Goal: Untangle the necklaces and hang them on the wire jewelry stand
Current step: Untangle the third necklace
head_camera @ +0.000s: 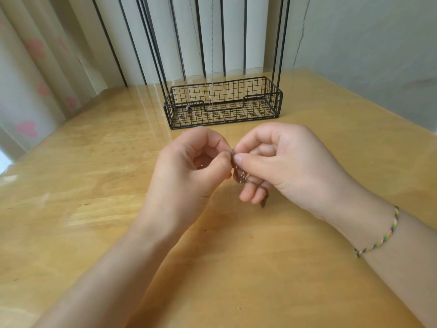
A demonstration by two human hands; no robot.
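Note:
My left hand and my right hand meet above the middle of the wooden table. Both pinch a thin dark necklace chain between thumb and fingertips. A bunched part hangs below the pinch, and a small dark end dangles under my right fingers. Beyond the hands stands the black wire jewelry stand, its basket base on the table and its tall rods rising out of view. Fine chains hang from above into the basket, with a small pendant at the basket's left front.
A striped curtain hangs behind the stand, and a pale curtain with pink hearts is at the left. A grey wall is at the right. A braided bracelet circles my right wrist.

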